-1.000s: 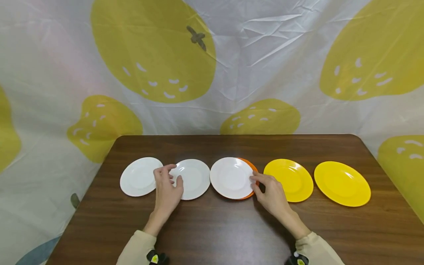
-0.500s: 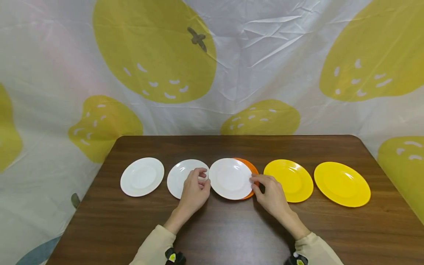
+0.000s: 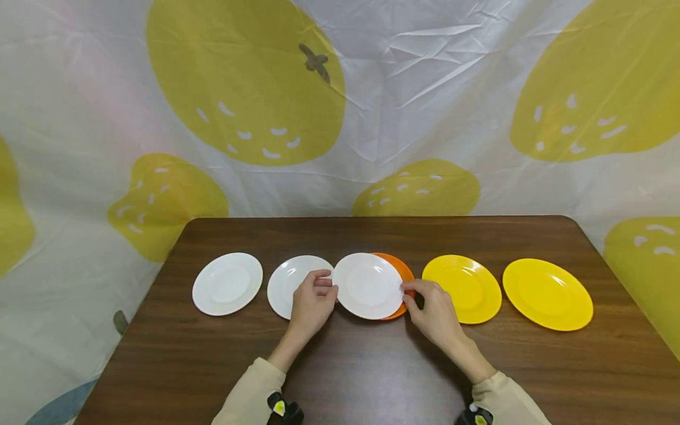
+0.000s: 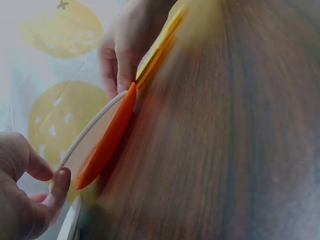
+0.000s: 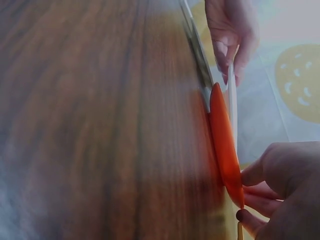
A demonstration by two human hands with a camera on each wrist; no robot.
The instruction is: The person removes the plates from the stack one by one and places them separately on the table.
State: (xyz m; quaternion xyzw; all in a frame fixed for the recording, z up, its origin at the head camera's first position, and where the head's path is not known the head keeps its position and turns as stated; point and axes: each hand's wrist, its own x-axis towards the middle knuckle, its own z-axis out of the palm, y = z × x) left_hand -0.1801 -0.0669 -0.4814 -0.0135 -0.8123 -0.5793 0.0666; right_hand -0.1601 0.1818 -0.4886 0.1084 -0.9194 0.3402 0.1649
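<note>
Near the middle of the table, a white plate [image 3: 368, 286] lies over an orange plate [image 3: 405, 273], whose right edge shows past it. My left hand [image 3: 312, 300] pinches the white plate's left rim between thumb and fingers. On the opposite side, my right hand [image 3: 438, 313] pinches the right rim. The left wrist view shows the white plate [image 4: 86, 142] raised off the orange plate [image 4: 111, 137] at the left-hand end, with a gap between them. Beneath my left hand, another white plate [image 3: 284, 286] is partly covered.
A third white plate [image 3: 227, 284] lies at the far left of the row. Two yellow plates, a nearer one [image 3: 462, 289] and an outer one [image 3: 547, 294], lie to the right. The brown wooden table [image 3: 372, 378] ends at a fruit-patterned cloth [image 3: 419, 118].
My left hand has moved right, from over the left-hand white plates to the middle white plate's rim. That plate has slid slightly left, showing more orange. My right hand stays at its rim.
</note>
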